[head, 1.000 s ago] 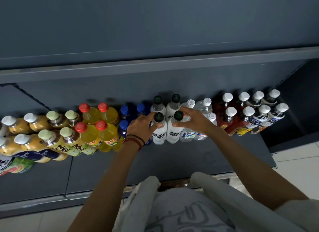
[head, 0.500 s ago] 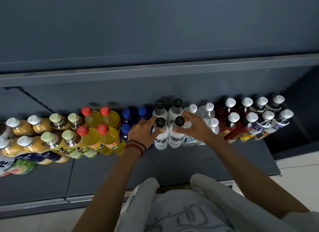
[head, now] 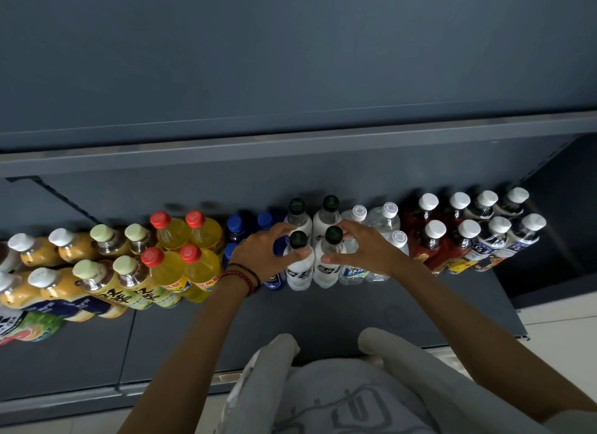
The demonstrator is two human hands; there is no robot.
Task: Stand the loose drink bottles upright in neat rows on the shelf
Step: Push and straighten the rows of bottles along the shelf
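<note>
Working at the middle of the shelf (head: pixel 323 323), in the front row. Curling the left hand (head: pixel 261 254) round the left white bottle (head: pixel 300 267), with thumb in front and fingers behind the neck. Curling the right hand (head: pixel 366 249) round the right white bottle (head: pixel 329 268) in the same manner. Gripping high, probably for steering both upright without tipping. Pressing the two side by side, touching, just before the back pair (head: pixel 326 222), likely for closing a straight column between the blue bottles (head: pixel 234 223) and the clear bottles (head: pixel 386 222). Seeing no bottle lying down nearby
</note>
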